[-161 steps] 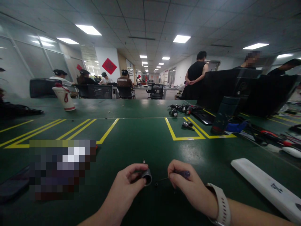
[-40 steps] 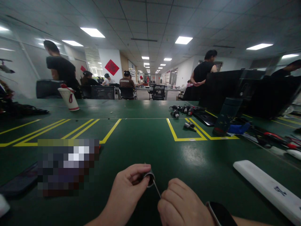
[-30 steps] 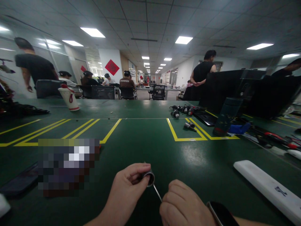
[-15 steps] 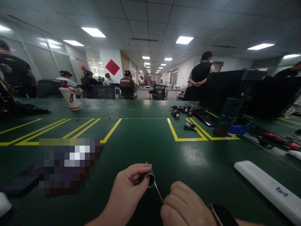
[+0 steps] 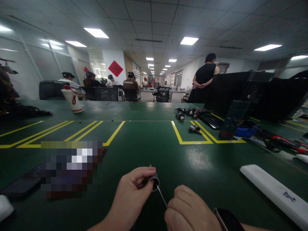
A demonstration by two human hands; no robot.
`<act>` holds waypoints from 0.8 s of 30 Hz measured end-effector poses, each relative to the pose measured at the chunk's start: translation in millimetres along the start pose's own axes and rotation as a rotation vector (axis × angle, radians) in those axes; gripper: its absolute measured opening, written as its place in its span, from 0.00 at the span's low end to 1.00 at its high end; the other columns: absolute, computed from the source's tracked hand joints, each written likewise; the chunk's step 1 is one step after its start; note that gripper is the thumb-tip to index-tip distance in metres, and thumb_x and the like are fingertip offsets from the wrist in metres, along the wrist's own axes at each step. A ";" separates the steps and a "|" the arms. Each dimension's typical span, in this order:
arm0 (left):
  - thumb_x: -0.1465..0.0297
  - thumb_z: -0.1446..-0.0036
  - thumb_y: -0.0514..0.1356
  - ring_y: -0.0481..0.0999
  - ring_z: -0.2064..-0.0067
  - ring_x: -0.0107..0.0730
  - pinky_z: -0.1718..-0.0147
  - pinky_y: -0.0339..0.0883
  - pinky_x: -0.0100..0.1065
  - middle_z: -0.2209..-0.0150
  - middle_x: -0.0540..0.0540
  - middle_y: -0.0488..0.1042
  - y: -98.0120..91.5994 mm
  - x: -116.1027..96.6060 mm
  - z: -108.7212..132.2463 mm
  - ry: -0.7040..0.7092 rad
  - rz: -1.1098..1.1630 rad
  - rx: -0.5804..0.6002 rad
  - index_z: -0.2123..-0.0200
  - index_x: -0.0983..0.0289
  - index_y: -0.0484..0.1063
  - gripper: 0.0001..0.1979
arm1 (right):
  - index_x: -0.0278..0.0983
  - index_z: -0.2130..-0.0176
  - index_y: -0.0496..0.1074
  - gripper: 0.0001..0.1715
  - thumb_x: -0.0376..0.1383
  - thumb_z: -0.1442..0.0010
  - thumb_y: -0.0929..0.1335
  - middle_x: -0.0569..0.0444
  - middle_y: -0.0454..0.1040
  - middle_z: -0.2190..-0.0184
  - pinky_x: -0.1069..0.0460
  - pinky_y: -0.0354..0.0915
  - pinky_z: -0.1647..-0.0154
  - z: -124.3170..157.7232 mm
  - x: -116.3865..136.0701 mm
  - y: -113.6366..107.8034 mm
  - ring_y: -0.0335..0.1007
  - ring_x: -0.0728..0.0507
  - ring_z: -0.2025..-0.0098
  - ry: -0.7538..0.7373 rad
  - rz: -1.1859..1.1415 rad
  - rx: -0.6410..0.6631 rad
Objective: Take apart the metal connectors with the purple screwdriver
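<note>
My left hand (image 5: 136, 192) pinches a short grey metal tube (image 5: 155, 182) between thumb and fingers, its round open end facing me and to the right. My right hand (image 5: 189, 208) is closed in a fist around a thin metal rod (image 5: 162, 196), which looks like a screwdriver shaft; its grip end is hidden in the fist. The rod runs up and left into the tube's mouth. A small pointed tip shows above the tube, behind my left fingers. Both hands are held over the green table (image 5: 149, 144) near its front edge.
A blurred-out box (image 5: 72, 170) and a dark phone (image 5: 21, 183) lie left. Right are a long white bar (image 5: 274, 189), a dark bottle (image 5: 234, 118) and small metal parts (image 5: 194, 129). Several cabled metal pieces (image 5: 183, 114) and a white cup (image 5: 72, 100) stand farther back.
The rod's angle in the tube's mouth has shifted very slightly; both hands keep their hold and place. In the background, a person at far left has left the view.
</note>
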State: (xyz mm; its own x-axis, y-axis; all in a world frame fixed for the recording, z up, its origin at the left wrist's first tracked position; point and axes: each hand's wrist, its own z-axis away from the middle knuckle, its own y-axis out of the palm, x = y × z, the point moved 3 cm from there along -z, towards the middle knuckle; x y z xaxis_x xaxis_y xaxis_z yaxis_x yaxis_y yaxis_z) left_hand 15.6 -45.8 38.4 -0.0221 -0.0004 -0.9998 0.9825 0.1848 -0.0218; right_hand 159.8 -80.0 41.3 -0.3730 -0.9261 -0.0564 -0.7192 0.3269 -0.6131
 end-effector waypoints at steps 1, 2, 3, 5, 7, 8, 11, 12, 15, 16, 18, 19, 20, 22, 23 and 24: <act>0.75 0.67 0.64 0.79 0.65 0.39 0.67 0.75 0.31 0.69 0.55 0.81 0.1 0.2 0.2 -0.002 0.000 0.001 0.77 0.63 0.79 0.07 | 0.30 0.82 0.67 0.24 0.24 0.40 0.55 0.53 0.63 0.87 0.53 0.49 0.81 -0.2 0.3 -0.1 0.53 0.49 0.82 -0.014 0.013 -0.004; 0.75 0.67 0.64 0.79 0.64 0.39 0.67 0.75 0.31 0.68 0.55 0.81 0.4 0.2 0.4 -0.005 0.000 0.004 0.77 0.63 0.79 0.08 | 0.30 0.82 0.67 0.24 0.23 0.40 0.56 0.54 0.63 0.87 0.53 0.49 0.81 -0.3 0.3 -0.1 0.53 0.50 0.82 -0.023 0.026 -0.002; 0.75 0.67 0.64 0.79 0.64 0.39 0.67 0.75 0.32 0.68 0.55 0.81 0.7 0.1 0.6 -0.009 0.001 0.008 0.77 0.63 0.79 0.08 | 0.31 0.83 0.67 0.23 0.23 0.41 0.57 0.54 0.62 0.88 0.53 0.48 0.81 -0.3 0.3 0.2 0.52 0.50 0.83 -0.030 0.037 -0.001; 0.74 0.67 0.64 0.79 0.64 0.40 0.67 0.75 0.33 0.67 0.55 0.80 1.1 -0.5 1.0 -0.015 0.003 0.013 0.77 0.63 0.79 0.07 | 0.31 0.83 0.66 0.22 0.23 0.42 0.57 0.54 0.62 0.88 0.53 0.48 0.81 0.1 0.3 1.2 0.52 0.50 0.83 -0.031 0.049 0.002; 0.74 0.67 0.64 0.79 0.65 0.40 0.67 0.75 0.34 0.68 0.56 0.80 1.1 -0.6 1.0 -0.024 0.004 0.013 0.77 0.64 0.78 0.07 | 0.31 0.83 0.67 0.21 0.23 0.43 0.58 0.54 0.62 0.88 0.53 0.48 0.81 0.8 1.2 2.5 0.52 0.49 0.83 -0.035 0.055 0.001; 0.74 0.67 0.64 0.79 0.65 0.40 0.68 0.75 0.34 0.68 0.56 0.80 0.9 -0.3 0.8 -0.030 0.005 0.014 0.78 0.64 0.78 0.07 | 0.31 0.82 0.67 0.20 0.23 0.43 0.58 0.54 0.63 0.87 0.53 0.48 0.81 1.1 1.6 2.8 0.53 0.49 0.82 -0.023 0.050 0.002; 0.75 0.67 0.64 0.79 0.65 0.40 0.68 0.74 0.33 0.68 0.55 0.80 -0.2 1.9 -1.0 -0.038 0.004 0.022 0.78 0.64 0.78 0.07 | 0.32 0.80 0.66 0.17 0.22 0.45 0.58 0.54 0.64 0.86 0.53 0.50 0.80 0.6 0.4 -1.5 0.55 0.50 0.81 0.034 -0.032 0.013; 0.75 0.66 0.64 0.79 0.64 0.39 0.67 0.74 0.32 0.68 0.55 0.80 -0.6 2.6 -1.8 -0.037 0.000 0.027 0.77 0.64 0.78 0.07 | 0.33 0.80 0.66 0.16 0.22 0.46 0.58 0.55 0.65 0.86 0.54 0.51 0.80 -0.1 -1.5 -5.5 0.55 0.50 0.81 0.062 -0.085 0.019; 0.74 0.63 0.64 0.78 0.63 0.37 0.63 0.72 0.32 0.66 0.54 0.80 -1.8 3.5 -4.1 -0.077 -0.033 0.059 0.74 0.64 0.78 0.07 | 0.35 0.79 0.63 0.11 0.25 0.52 0.59 0.57 0.64 0.84 0.55 0.53 0.79 -2.9 -18.4 -24.2 0.56 0.51 0.81 0.291 -0.293 0.030; 0.74 0.62 0.64 0.78 0.62 0.37 0.63 0.72 0.32 0.65 0.54 0.80 -2.2 3.3 -4.3 -0.107 -0.047 0.073 0.72 0.64 0.78 0.08 | 0.35 0.80 0.63 0.09 0.27 0.53 0.59 0.57 0.63 0.84 0.55 0.53 0.79 -2.6 -29.0 -30.4 0.57 0.51 0.80 0.468 -0.372 0.044; 0.73 0.60 0.64 0.78 0.61 0.37 0.61 0.70 0.32 0.65 0.54 0.80 -3.0 2.2 -3.9 -0.177 -0.064 0.096 0.67 0.64 0.78 0.12 | 0.36 0.81 0.61 0.08 0.28 0.54 0.58 0.59 0.59 0.85 0.56 0.53 0.81 1.5 -49.1 -35.8 0.55 0.51 0.82 0.815 -0.595 0.207; 0.73 0.59 0.63 0.77 0.61 0.37 0.60 0.69 0.33 0.65 0.54 0.80 -3.5 1.4 -3.4 -0.204 -0.066 0.107 0.65 0.64 0.77 0.13 | 0.36 0.82 0.60 0.07 0.30 0.56 0.58 0.60 0.56 0.87 0.57 0.50 0.84 3.6 -57.4 -37.6 0.52 0.52 0.84 0.930 -0.717 0.249; 0.73 0.58 0.63 0.77 0.60 0.37 0.60 0.69 0.34 0.65 0.54 0.80 -3.7 0.7 -2.8 -0.224 -0.063 0.121 0.63 0.64 0.77 0.14 | 0.37 0.83 0.60 0.06 0.30 0.57 0.59 0.61 0.54 0.88 0.57 0.47 0.86 5.8 -65.1 -38.8 0.49 0.52 0.85 1.021 -0.793 0.265; 0.72 0.56 0.62 0.77 0.60 0.37 0.59 0.67 0.35 0.64 0.55 0.80 -4.4 0.2 -2.0 -0.248 -0.058 0.136 0.61 0.64 0.76 0.15 | 0.37 0.83 0.60 0.06 0.32 0.59 0.59 0.62 0.53 0.89 0.57 0.45 0.87 9.4 -77.0 -38.0 0.47 0.53 0.86 1.090 -0.882 0.266; 0.72 0.55 0.61 0.76 0.60 0.38 0.58 0.67 0.36 0.64 0.55 0.80 -4.7 0.5 -1.8 -0.256 -0.055 0.141 0.60 0.64 0.75 0.16 | 0.36 0.83 0.61 0.06 0.32 0.59 0.59 0.62 0.54 0.89 0.57 0.45 0.87 11.2 -81.2 -36.0 0.48 0.53 0.86 1.100 -0.897 0.262; 0.71 0.55 0.61 0.76 0.60 0.38 0.58 0.66 0.36 0.64 0.55 0.79 -5.0 1.0 -1.7 -0.263 -0.050 0.144 0.59 0.64 0.75 0.16 | 0.36 0.83 0.61 0.06 0.32 0.58 0.60 0.62 0.54 0.89 0.57 0.46 0.87 13.1 -84.1 -33.3 0.49 0.53 0.86 1.102 -0.904 0.264</act>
State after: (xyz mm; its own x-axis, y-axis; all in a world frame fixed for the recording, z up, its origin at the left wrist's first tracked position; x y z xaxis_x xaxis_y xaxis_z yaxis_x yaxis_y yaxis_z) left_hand 10.3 -45.0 37.5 -0.0411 -0.2641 -0.9636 0.9979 0.0372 -0.0528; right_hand 222.8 -15.5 56.1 -0.1992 -0.1412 0.9697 -0.8669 -0.4360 -0.2416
